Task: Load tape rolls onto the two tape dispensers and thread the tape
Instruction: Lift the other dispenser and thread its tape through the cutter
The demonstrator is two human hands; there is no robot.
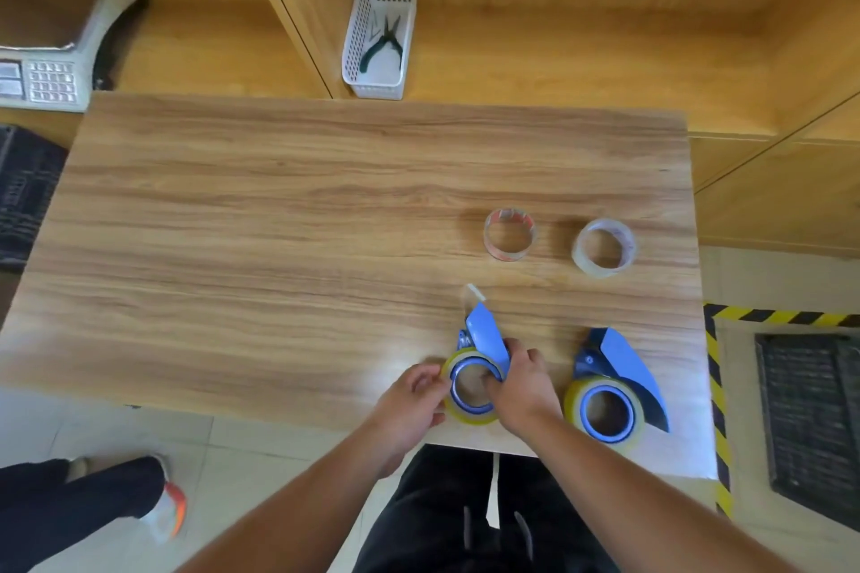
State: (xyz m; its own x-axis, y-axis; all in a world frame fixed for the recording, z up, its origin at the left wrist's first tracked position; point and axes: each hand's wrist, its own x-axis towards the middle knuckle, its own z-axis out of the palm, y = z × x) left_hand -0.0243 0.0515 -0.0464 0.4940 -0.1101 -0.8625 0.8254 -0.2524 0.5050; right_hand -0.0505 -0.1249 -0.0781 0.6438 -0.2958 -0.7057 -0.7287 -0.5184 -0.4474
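Head view
Table [279, 209]: wood-grain top, everything grouped toward its right half.
Left dispenser [484, 335]: blue, near front edge, carrying a yellowish tape roll [470, 415]; a short tape end [474, 292] stood up past its nose.
Left hand [414, 395]: fingers curled against that roll's left rim.
Right hand [521, 382]: closed round the roll's right side and the dispenser body.
Right dispenser [623, 368]: just right of the hands, roll loaded, untouched.
Spare rolls: red-printed core [509, 234] and clear roll [604, 248], farther back, apart.
Basket [379, 33]: white, beyond the table, holding pliers [384, 44].
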